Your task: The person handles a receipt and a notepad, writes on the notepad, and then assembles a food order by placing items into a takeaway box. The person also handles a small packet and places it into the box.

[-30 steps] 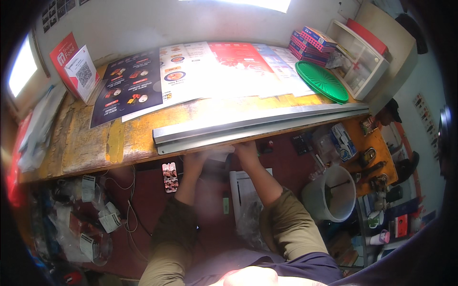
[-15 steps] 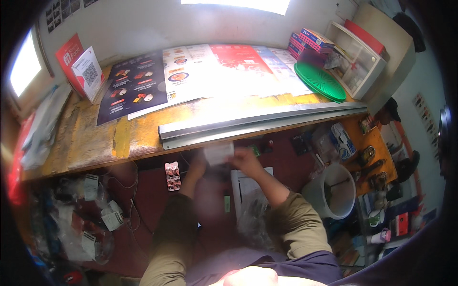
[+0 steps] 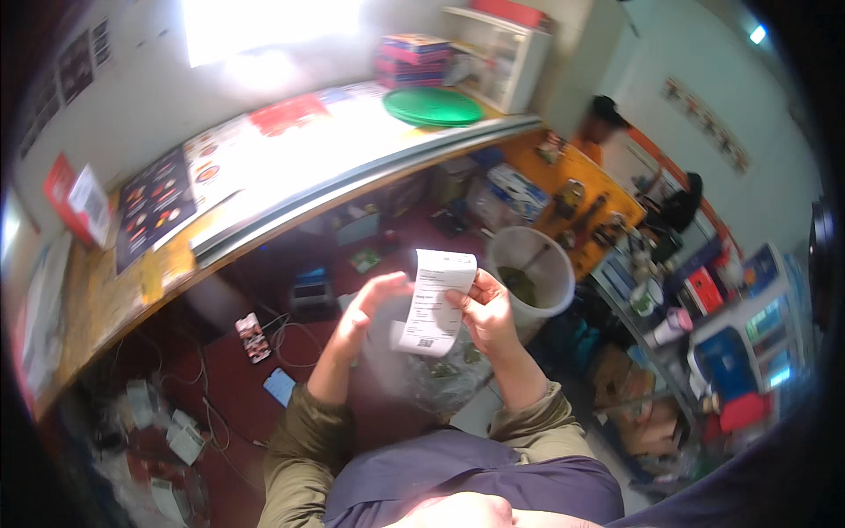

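Already in hand and not set down, the printed slip (image 3: pixel 433 304) is clear of the worktop's front edge (image 3: pixel 130 312), pinched by the right hand (image 3: pixel 488 317), with the left hand (image 3: pixel 363 310) half-open and empty beside it.

Peering down now from head height, close over left hand (image 3: pixel 354 321) and right hand (image 3: pixel 486 310); facing out across the counter (image 3: pixel 165 268) to the wall (image 3: pixel 145 114) beyond; curving fisheye-wide toward the edges.

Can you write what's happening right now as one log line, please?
right hand: pinching white paper slip | left hand: open, near slip's left edge, contact unclear | white bucket: beyond right hand
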A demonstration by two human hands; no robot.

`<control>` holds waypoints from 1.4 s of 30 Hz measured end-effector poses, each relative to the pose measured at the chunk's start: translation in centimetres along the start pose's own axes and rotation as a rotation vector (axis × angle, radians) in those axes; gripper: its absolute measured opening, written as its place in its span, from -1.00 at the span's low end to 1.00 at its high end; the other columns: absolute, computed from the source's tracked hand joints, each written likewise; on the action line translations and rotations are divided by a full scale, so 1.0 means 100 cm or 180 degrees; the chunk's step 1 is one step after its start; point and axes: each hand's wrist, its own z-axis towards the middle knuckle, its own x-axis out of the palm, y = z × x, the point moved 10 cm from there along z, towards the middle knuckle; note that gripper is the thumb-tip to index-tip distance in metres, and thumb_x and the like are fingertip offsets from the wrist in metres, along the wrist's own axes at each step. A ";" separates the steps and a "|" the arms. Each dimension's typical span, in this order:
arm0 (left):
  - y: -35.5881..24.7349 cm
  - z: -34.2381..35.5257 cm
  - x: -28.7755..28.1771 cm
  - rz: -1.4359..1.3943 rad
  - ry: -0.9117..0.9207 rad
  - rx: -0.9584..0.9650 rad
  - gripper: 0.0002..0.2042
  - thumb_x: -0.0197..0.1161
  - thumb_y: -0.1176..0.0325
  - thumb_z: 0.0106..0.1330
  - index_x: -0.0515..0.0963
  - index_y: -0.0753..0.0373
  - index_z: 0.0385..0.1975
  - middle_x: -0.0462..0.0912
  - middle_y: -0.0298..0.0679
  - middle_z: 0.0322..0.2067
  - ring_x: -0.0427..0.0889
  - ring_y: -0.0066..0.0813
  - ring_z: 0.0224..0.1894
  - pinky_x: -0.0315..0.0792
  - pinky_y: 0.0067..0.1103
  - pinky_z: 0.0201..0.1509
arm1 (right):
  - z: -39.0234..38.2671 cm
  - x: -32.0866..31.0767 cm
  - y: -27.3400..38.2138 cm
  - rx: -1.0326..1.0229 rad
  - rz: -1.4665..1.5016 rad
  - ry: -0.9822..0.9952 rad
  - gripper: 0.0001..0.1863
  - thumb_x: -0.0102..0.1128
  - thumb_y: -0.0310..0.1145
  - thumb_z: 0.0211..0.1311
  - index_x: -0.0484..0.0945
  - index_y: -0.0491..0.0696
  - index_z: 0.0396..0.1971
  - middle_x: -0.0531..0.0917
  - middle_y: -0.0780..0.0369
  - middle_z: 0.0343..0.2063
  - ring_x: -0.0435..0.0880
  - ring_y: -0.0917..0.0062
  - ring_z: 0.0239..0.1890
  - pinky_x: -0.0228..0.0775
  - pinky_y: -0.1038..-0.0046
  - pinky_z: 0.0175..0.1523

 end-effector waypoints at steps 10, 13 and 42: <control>0.002 -0.001 0.218 0.1727 0.0252 -0.0588 -0.81 0.27 0.36 0.32 0.57 0.37 -0.21 0.64 -0.16 -0.41 0.63 -0.47 -0.38 0.47 -0.57 -0.24 | -0.159 -0.097 0.152 -0.1261 0.0074 -0.1371 -0.74 0.20 -0.60 0.26 0.53 -0.16 -0.04 0.68 0.18 -0.16 0.67 0.54 -0.13 0.59 0.49 -0.03; 0.006 -0.009 0.260 0.1860 0.0371 -0.0412 -0.82 0.26 0.36 0.33 0.58 0.38 -0.27 0.63 -0.13 -0.47 0.62 -0.44 -0.46 0.46 -0.57 -0.32 | -0.206 -0.118 0.181 -0.1455 -0.0264 -0.1618 -0.75 0.21 -0.59 0.27 0.53 -0.16 -0.05 0.68 0.20 -0.17 0.66 0.58 -0.14 0.56 0.52 -0.05; 0.042 -0.231 0.713 0.1001 0.4148 0.0399 -0.85 0.33 0.38 0.24 0.60 0.35 -0.39 0.62 -0.08 -0.55 0.65 -0.27 -0.54 0.46 -0.46 -0.48 | -0.664 -0.187 0.266 0.0661 -0.3292 -0.1958 -0.88 0.20 -0.35 0.27 0.57 -0.06 -0.42 0.63 0.31 -0.46 0.57 0.55 -0.29 0.34 0.43 -0.07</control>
